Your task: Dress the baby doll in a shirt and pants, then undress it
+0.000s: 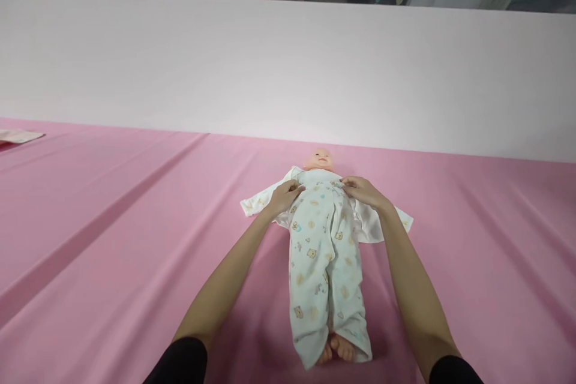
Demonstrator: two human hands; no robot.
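Note:
A baby doll (pixel 321 159) lies on its back, head toward the wall and bare feet (pixel 342 348) toward me. White printed baby pants (pixel 321 240) cover its legs up to high on the torso. My left hand (pixel 287 195) is closed on the left edge of the waistband, fingers bent. At the opposite edge, my right hand (pixel 363 192) grips the waistband between thumb and fingers. A white baby shirt (pixel 369 225) is spread open under the doll, its sleeves out to both sides. Part of the shirt is hidden by my hands and wrists.
Pink cloth (pixel 135 240) with long creases covers the surface around the doll. Behind the head rises a white wall panel (pixel 288 72), with dark glass and heart stickers above. A pale flat item (pixel 20 135) lies at the far left edge.

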